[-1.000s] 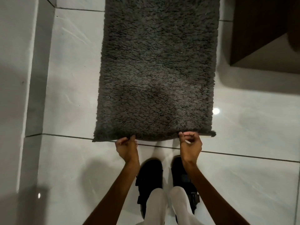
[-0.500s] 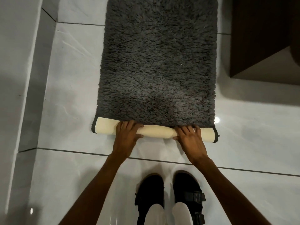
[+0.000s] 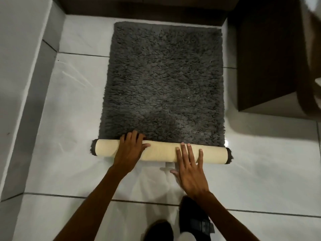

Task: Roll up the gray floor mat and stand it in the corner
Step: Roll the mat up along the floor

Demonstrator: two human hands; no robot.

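Both hands press down on a half-started roll at the near end of the gray mat.

Left hand (image 3: 129,152) curls over the cream-backed roll (image 3: 161,152), fingertips hooked on its far side where the pile begins; right hand (image 3: 190,169) lies flat and spread, fingers on the roll, gripping nothing. Gray mat (image 3: 165,84) stretches unrolled up the middle of the frame across the white tile floor (image 3: 69,110), toward a dark cabinet (image 3: 265,58) at upper right. Black sandals (image 3: 194,221) show at the bottom edge.
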